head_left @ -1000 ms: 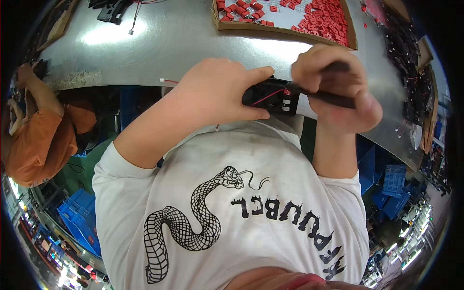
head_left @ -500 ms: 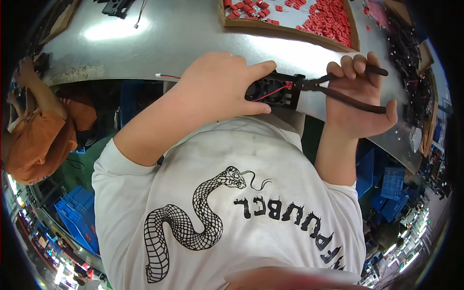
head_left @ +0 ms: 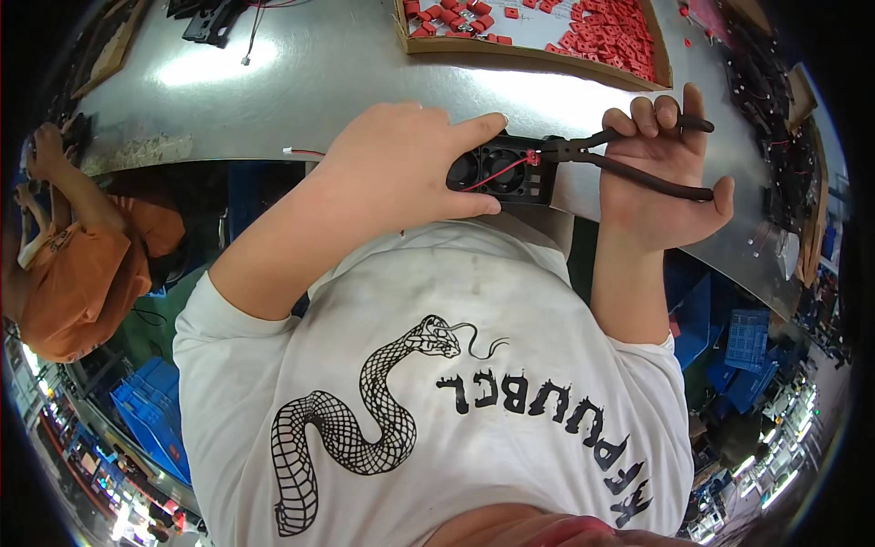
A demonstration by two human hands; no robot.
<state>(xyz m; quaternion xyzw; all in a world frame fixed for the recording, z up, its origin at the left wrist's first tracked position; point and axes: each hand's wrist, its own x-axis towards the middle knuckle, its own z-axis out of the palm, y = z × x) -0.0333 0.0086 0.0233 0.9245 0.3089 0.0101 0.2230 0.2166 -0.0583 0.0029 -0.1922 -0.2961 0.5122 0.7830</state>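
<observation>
My left hand grips a black fan unit at the near edge of the metal table, thumb on its near side and index finger along its far side. Two round fans show in its black frame. A red wire crosses it to a small red clip at its right part. My right hand is wrapped around the spread handles of dark pliers; their jaws point left and reach the red clip. Whether the jaws touch the clip I cannot tell. A white plug on a thin wire sticks out left of my left forearm.
A cardboard tray with many red clips lies at the far side. Black parts and a loose cable lie at the far left. Dark cables are heaped at the right edge. A person in orange works at left; blue crates stand below.
The pliers, the fan unit and both hands have shifted slightly left in the picture, along with the tray. The grip of each hand looks the same.
</observation>
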